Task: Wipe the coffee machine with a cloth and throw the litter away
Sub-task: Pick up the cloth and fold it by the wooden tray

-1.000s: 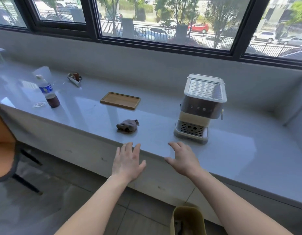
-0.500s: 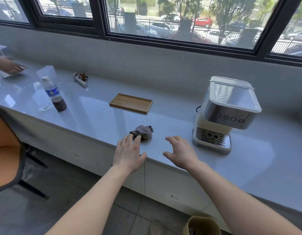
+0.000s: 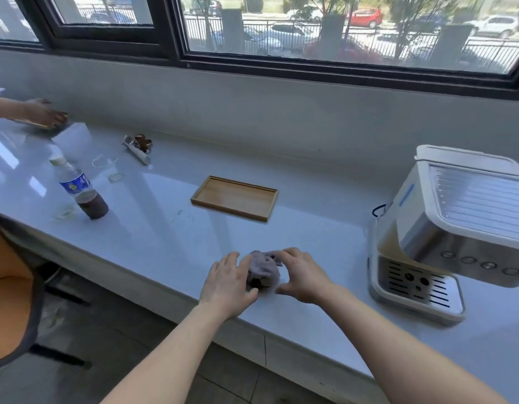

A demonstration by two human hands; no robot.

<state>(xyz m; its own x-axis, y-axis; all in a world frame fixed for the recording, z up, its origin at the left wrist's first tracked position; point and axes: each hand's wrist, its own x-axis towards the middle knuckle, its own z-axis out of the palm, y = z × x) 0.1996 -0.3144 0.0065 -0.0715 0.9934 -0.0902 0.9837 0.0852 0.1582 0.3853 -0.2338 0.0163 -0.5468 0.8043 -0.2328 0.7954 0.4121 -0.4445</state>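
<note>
- A crumpled grey cloth [image 3: 262,269] lies on the pale desk [image 3: 170,243], lower centre of the frame, close to the front edge.
- The left hand [image 3: 227,284] sits against the cloth's left side with fairly straight fingers and an open grip. Whether it presses the fabric is hard to tell.
- The right hand [image 3: 303,277] arches over the cloth's right side, fingertips at its far edge and thumb low, apart from the fabric. Its grip is not closed.
- The likely step is gathering the cloth. It is best done by closing fingers and thumb round the whole bunch, so no corner trails, then lifting.
- The coffee machine [image 3: 444,237] stands at the right of the frame, near the cloth.
- A wooden tray [image 3: 235,198] lies behind the cloth at centre, and a bottle [image 3: 80,191] stands at left.
- Small scraps [image 3: 138,145], perhaps the litter, lie at upper left.
</note>
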